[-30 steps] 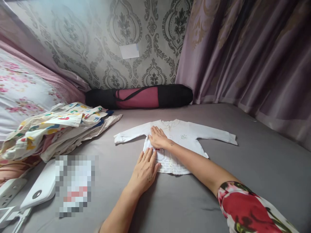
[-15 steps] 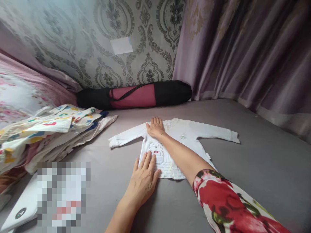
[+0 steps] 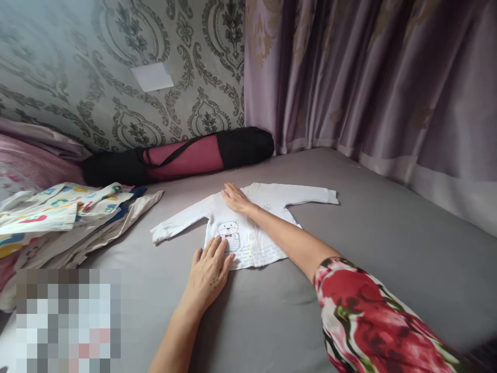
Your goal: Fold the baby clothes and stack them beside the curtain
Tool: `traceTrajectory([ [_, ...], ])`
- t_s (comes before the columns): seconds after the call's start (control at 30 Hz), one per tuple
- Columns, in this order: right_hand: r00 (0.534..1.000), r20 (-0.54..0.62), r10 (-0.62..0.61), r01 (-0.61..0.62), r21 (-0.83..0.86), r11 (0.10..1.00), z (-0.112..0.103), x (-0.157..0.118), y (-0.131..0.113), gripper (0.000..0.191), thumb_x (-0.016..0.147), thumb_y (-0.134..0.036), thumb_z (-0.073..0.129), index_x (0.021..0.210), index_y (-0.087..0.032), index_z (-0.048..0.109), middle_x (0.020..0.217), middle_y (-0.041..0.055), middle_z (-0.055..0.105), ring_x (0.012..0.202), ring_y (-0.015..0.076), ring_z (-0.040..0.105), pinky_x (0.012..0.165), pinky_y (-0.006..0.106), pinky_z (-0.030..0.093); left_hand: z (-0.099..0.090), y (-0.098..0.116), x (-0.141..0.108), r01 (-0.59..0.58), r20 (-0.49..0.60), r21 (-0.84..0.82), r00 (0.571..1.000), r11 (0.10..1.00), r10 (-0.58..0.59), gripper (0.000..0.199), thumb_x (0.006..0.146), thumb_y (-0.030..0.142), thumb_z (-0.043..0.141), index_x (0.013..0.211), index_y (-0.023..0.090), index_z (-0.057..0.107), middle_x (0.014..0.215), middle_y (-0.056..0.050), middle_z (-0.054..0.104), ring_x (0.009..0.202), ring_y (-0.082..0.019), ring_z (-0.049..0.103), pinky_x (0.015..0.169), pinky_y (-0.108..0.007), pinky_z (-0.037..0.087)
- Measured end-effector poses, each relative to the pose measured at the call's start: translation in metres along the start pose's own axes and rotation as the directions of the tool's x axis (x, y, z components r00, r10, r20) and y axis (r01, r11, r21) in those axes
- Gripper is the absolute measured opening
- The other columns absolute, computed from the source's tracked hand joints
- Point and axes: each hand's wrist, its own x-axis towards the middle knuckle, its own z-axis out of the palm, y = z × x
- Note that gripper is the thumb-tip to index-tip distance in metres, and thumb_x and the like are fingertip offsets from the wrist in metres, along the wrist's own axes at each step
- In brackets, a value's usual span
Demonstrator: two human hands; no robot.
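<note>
A small white long-sleeved shirt (image 3: 246, 235) lies spread out with its sleeves stretched to either side. Its front carries a bear print with a red bow tie (image 3: 228, 236) and a row of buttons. My left hand (image 3: 209, 272) rests flat at the shirt's lower left corner, fingers extended over the hem and the edge of the print. Higher up, my right hand (image 3: 236, 199) lies flat near the left shoulder. My right forearm crosses the shirt and hides part of its right side.
A pile of folded patterned clothes (image 3: 97, 207) sits on the left of the grey sheet (image 3: 373, 269). Behind lies a long black and maroon bag (image 3: 182, 158) against the patterned wall. Purple curtains (image 3: 330, 77) hang at the right. A pixelated patch (image 3: 70, 321) covers the lower left.
The view has turned to the right, so everything appears further left. Both hands stay flat on the shirt; the right hand's fingers now point more to the left.
</note>
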Motion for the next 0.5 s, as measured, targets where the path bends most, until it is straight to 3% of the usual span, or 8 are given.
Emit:
traceTrajectory([
  [0.13,0.999,0.036,-0.003,0.009,-0.151,0.988,-0.020,-0.070,0.026,0.063,0.099,-0.039,0.025,0.151,-0.004,0.026,0.160,0.0173,0.021,0.148,0.0265,0.014,0.120,0.041,0.011,0.003,0.003,0.001,-0.036,-0.118,-0.007,0.992,0.999,0.035,0.045,0.100,0.040,0.034,0.138,0.022,0.050,0.145,-0.013,0.050,0.139,-0.029,0.041,0.114,-0.059,0.027],
  [0.23,0.995,0.101,0.005,0.022,-0.268,0.963,-0.033,-0.117,0.043,0.065,0.099,-0.041,0.026,0.151,0.000,0.027,0.159,0.0203,0.019,0.149,0.0287,0.011,0.120,0.044,0.007,0.003,0.013,0.002,-0.145,-0.156,-0.006,0.977,0.989,0.143,0.046,0.101,0.039,0.032,0.140,0.022,0.048,0.147,-0.012,0.048,0.141,-0.028,0.037,0.117,-0.057,0.021],
  [0.37,0.989,0.149,0.005,0.045,-0.328,0.944,-0.044,-0.158,0.045,0.066,0.100,-0.046,0.026,0.152,-0.007,0.029,0.160,0.0191,0.018,0.148,0.0309,0.010,0.119,0.051,0.005,0.004,0.028,0.002,-0.296,-0.012,-0.029,0.955,0.955,0.295,0.048,0.102,0.042,0.029,0.147,0.028,0.041,0.153,-0.007,0.040,0.145,-0.026,0.030,0.117,-0.053,0.023],
  [0.5,0.980,0.195,-0.037,0.101,-0.326,0.940,-0.047,-0.183,0.038,0.067,0.099,-0.053,0.025,0.154,-0.013,0.027,0.161,0.0165,0.015,0.148,0.0334,0.006,0.116,0.059,0.002,0.006,0.034,0.000,-0.310,0.126,-0.055,0.941,0.949,0.314,0.050,0.102,0.046,0.026,0.151,0.036,0.028,0.158,-0.003,0.029,0.146,-0.026,0.025,0.116,-0.054,0.026],
])
